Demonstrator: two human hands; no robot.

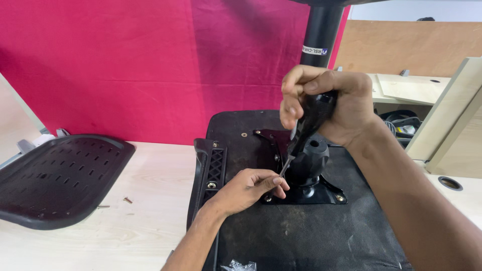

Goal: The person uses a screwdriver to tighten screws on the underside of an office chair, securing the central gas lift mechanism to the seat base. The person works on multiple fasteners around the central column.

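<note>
Lying nearest the camera, a crumpled clear plastic bag rests on the front edge of an upturned black chair seat, which sits bottom-up on a pale wooden worktop. Just beyond the bag, the left hand is curled with its fingertips pinched together at the tip of a screwdriver — right at the front left corner of the black metal mounting plate fastened to the seat's underside; what the fingers pinch is too small to tell. A black armrest bracket with a lattice face runs along the seat's left side, just beside that hand. Above, the right hand is closed around the screwdriver's black handle, with the slim shaft slanting down and to the left toward the left fingertips. Behind the shaft stands the black tilt mechanism hub, rising from the plate. To the left on the worktop lie two loose screws, and beyond them a perforated black chair back panel. Farther off — a black post stands in front of a red fabric partition, with light wooden boards at the right.
</note>
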